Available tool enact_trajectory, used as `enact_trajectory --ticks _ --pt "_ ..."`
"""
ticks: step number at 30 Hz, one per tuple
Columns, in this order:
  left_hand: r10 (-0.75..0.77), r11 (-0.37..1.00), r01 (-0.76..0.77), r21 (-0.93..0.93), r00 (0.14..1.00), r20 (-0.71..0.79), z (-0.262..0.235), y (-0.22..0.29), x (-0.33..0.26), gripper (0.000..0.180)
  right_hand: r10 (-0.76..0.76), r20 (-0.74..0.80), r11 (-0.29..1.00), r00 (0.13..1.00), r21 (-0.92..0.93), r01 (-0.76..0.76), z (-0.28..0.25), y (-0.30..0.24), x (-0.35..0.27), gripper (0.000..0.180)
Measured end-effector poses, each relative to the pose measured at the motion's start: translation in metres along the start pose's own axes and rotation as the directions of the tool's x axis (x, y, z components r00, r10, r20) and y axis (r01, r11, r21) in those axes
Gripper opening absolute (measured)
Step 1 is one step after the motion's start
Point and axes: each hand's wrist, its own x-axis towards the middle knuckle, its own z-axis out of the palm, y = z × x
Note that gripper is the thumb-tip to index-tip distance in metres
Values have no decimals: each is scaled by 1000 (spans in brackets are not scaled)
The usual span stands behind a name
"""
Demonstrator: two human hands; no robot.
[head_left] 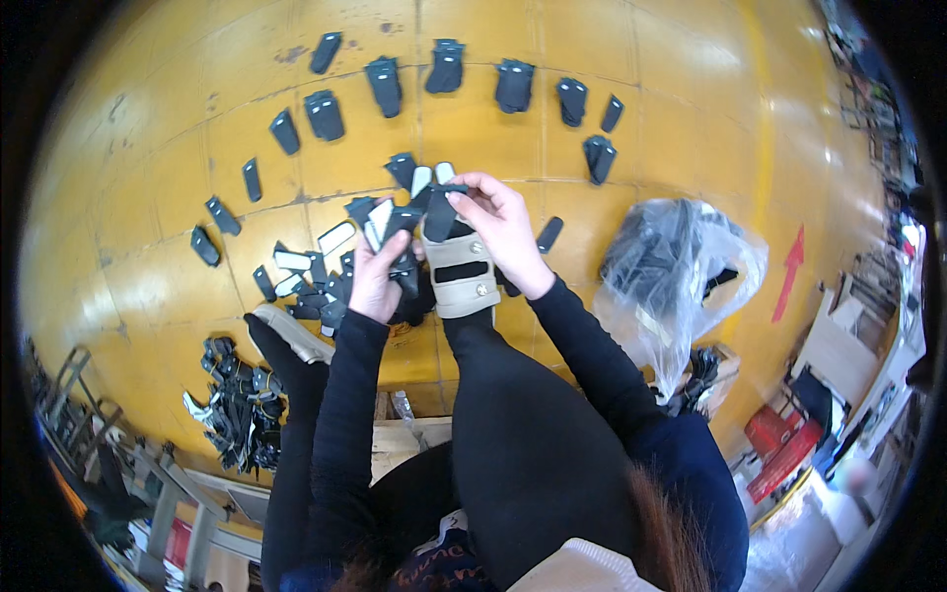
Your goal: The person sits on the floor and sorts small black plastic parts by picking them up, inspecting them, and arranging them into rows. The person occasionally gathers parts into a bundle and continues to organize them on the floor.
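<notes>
My right hand (498, 222) pinches a black flat piece (441, 214) between thumb and fingers, above my foot in a beige sandal (464, 294). Beside it, my left hand (380, 276) is closed around several dark flat pieces (402, 219), some with white faces; the exact kind of piece is too small to make out. A loose heap of similar black and white pieces (314, 286) lies on the floor left of that hand. Close beyond both hands sits a small dark stack (401, 168).
Small stacks of black pieces (446, 67) form an arc on the yellow tiled floor (671, 128). A clear plastic bag of dark items (681, 257) stands at the right. A pile of black items (237, 405) lies at the lower left, near a metal frame (173, 483).
</notes>
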Motion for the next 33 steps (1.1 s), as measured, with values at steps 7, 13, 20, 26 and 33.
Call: enact_trajectory --ticks 7,13,20,26,33 --pt "62 978 -38 207 992 -113 -3 -15 7 49 -106 31 983 994 -145 110 20 14 2 25" --pt "133 988 -147 -45 962 -239 -22 -1 21 27 -244 207 885 948 -353 305 47 28 43 27" --pt "90 991 -95 -94 994 -53 -20 37 15 49 -280 419 752 864 -463 469 101 44 155 37" --pt "149 983 -166 -85 974 -170 -34 37 15 37 -270 317 818 909 -422 390 107 40 150 31" --pt "213 976 -219 0 951 -225 -20 31 12 32 -149 232 915 961 -336 223 76 10 61 19"
